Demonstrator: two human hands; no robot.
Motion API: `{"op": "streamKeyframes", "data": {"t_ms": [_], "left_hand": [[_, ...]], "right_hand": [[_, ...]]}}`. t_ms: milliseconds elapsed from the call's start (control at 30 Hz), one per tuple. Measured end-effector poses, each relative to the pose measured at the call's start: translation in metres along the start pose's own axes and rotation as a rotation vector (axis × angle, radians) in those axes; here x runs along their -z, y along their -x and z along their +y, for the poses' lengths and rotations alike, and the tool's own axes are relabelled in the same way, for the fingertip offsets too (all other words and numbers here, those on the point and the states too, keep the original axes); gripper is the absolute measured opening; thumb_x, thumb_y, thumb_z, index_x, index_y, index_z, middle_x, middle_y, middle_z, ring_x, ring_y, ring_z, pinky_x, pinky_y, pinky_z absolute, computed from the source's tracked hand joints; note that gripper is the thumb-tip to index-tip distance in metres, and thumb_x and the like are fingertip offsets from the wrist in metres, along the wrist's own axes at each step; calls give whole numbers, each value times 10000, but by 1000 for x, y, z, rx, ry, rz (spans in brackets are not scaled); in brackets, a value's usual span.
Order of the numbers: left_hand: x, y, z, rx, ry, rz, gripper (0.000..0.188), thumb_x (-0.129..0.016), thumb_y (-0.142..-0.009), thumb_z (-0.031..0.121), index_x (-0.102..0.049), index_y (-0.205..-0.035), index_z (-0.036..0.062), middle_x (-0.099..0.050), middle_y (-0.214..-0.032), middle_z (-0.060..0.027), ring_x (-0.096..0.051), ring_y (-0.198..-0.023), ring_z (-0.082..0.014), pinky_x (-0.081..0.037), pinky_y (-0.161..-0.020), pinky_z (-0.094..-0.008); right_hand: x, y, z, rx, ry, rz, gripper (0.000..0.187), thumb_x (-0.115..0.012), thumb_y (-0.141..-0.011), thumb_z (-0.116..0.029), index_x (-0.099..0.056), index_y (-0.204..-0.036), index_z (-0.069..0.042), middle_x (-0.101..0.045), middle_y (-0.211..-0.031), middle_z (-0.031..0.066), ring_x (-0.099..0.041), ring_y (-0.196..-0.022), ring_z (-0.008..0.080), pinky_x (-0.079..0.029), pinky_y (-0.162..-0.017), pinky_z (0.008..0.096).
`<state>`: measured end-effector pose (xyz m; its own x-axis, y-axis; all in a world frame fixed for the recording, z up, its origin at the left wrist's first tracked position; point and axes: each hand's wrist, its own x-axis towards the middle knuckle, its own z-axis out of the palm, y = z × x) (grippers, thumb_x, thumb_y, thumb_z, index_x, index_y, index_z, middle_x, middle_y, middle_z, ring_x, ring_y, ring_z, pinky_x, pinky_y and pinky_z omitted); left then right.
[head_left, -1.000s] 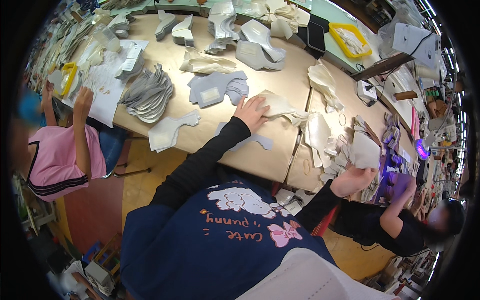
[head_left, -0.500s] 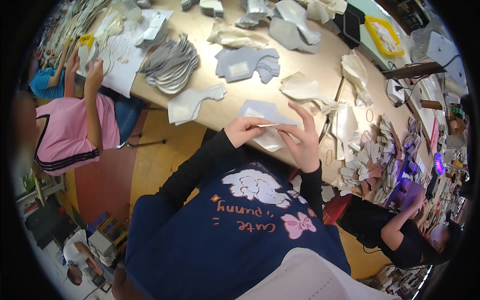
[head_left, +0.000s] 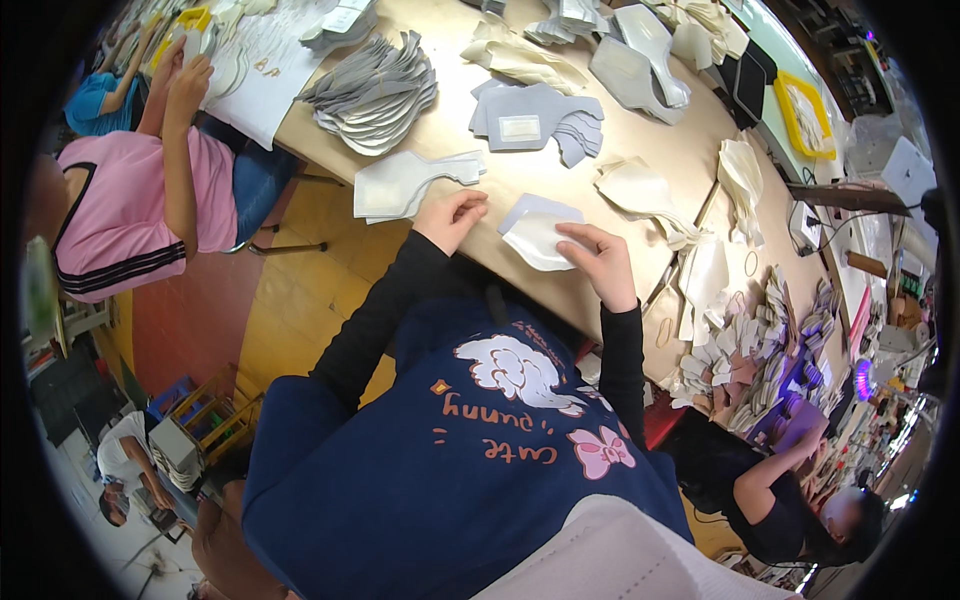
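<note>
A thin white cut piece [head_left: 535, 243] lies partly over a grey piece [head_left: 528, 208] near the table's front edge. My right hand [head_left: 603, 265] has the white piece by its right end, with fingertips on its upper face; the grip's underside is hidden. My left hand [head_left: 447, 220] hovers by the table edge, left of the white piece and apart from it. Its fingers are loosely curled with nothing visible between them. Just beyond it lie light grey-white shaped pieces [head_left: 405, 187], overlapping each other.
Across the table [head_left: 455, 130] lie a fanned grey stack [head_left: 375, 95], grey pieces with a pale patch [head_left: 520, 125] and cream pieces [head_left: 640, 190]. A yellow tray [head_left: 805, 115] stands far right. People sit at left, in a pink shirt [head_left: 125, 210], and at right, in black [head_left: 765, 505].
My hands have come apart. The thin piece between them now lies lowered over the grey piece, still in my right hand. My left hand has let go and moved left. The whole view has shifted.
</note>
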<state>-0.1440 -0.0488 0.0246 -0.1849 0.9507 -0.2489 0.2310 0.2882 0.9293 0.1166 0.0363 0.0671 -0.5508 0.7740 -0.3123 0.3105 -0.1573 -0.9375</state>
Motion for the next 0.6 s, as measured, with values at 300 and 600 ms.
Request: {"op": "streamKeyframes", "data": {"t_ms": [300,600], "left_hand": [[-9,4,-4,-21,-69,77,233,-700,-861,77,-679,-1083,12,-680,-931,-77,-652,-813,-150,-514,-768,-265],[-15,3,1,-77,-128,99,218,-722,-817,95,-656,-1008,13,-593,-926,-87,-618,-814,-189,-513,-751,-296]], "right_hand": [[-6,-24,8,31,75,2,279,-708,-856,-41,-698,-1124,37,-718,-1055,95,-648,-968,125,-493,-880,259],[-5,-24,8,36,48,-10,259,-712,-853,-29,-701,-1103,40,-712,-1043,85,-642,-961,125,-485,-875,250]]}}
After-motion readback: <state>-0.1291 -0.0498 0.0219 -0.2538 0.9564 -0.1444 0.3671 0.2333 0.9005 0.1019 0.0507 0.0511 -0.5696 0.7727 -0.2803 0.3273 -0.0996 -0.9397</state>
